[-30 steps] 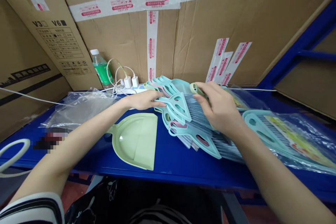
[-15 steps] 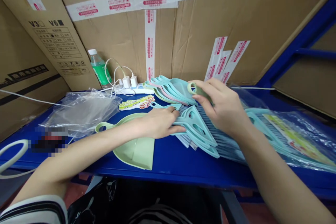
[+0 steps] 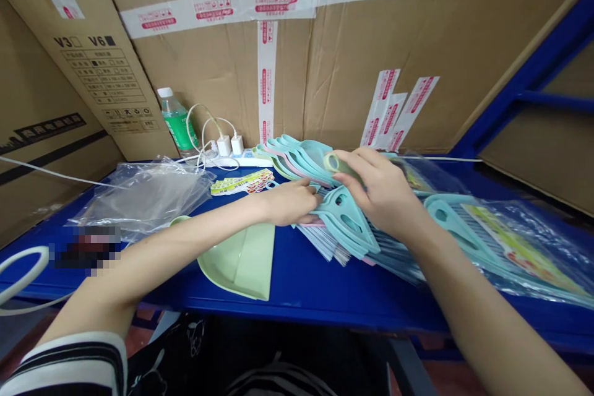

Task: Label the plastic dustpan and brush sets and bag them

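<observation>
Holding brushes (image 3: 347, 220) w/ L hand (image 3: 293, 202).

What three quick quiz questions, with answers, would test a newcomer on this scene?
1. True or false: the bottle stands to the left of the white chargers.
2. What colour is the dustpan partly hidden by the left forearm? a) pink b) light green c) black
3. Which hand holds the pale green handle?

Key: 1. True. 2. b. 3. The right hand.
</observation>
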`<action>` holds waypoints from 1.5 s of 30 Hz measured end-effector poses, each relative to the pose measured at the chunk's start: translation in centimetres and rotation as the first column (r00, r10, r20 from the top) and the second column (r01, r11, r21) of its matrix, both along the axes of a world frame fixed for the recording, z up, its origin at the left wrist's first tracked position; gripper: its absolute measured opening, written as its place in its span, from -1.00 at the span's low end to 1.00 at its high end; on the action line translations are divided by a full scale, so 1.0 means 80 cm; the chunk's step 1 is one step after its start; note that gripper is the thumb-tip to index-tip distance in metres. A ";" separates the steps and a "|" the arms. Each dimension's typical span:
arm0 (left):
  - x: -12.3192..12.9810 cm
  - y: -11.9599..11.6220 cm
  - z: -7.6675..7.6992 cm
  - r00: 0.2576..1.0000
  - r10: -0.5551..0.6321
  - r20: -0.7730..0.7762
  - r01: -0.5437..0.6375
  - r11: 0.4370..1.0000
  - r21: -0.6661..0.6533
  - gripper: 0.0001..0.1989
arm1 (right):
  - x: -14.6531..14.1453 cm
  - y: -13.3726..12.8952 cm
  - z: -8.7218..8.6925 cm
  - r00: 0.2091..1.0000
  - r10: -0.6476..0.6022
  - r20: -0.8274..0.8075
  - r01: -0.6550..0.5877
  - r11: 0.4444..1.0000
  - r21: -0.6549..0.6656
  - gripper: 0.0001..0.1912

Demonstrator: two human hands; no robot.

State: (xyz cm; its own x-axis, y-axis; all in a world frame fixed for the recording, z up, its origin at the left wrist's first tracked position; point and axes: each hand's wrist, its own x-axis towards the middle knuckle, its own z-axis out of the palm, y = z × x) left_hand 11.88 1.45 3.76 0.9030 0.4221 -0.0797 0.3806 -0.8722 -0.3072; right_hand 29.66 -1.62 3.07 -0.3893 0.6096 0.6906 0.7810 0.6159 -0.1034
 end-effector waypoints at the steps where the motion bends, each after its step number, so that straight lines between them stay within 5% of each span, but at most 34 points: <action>1: -0.001 0.003 0.000 1.000 -0.012 0.005 0.012 1.000 -0.012 -0.65 | 0.000 0.000 0.000 1.000 0.003 -0.002 -0.003 1.000 0.002 -0.71; 9: -0.003 0.003 -0.002 0.996 -0.085 0.002 0.085 0.996 0.022 -0.64 | 0.002 0.004 -0.004 1.000 -0.004 -0.009 0.005 0.998 0.061 -0.72; 15: -0.025 0.039 0.009 0.998 -0.039 0.050 0.040 0.999 -0.023 -0.65 | 0.005 0.005 -0.006 0.997 -0.009 -0.083 0.022 0.988 0.153 -0.74; 22: -0.046 0.065 -0.004 0.991 0.036 0.130 -0.009 0.979 -0.203 -0.69 | 0.002 0.007 -0.010 1.000 0.005 -0.028 -0.003 0.999 0.049 -0.73; 31: -0.037 0.060 -0.012 0.988 0.034 0.149 0.004 0.969 -0.246 -0.69 | 0.002 0.009 -0.012 1.000 0.005 0.012 -0.005 1.000 -0.030 -0.70; 45: -0.083 0.081 0.017 0.967 0.058 0.247 0.063 0.889 -0.455 -0.73 | 0.003 -0.005 0.004 0.980 -0.044 -0.193 0.083 0.977 0.198 -0.74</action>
State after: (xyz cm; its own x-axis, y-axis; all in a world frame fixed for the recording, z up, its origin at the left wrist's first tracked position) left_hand 5.24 7.90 5.14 0.9195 0.3913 -0.0368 0.3889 -0.8927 0.2277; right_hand 29.86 -2.06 3.43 -0.2072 0.4672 0.8595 0.7980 0.5890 -0.1278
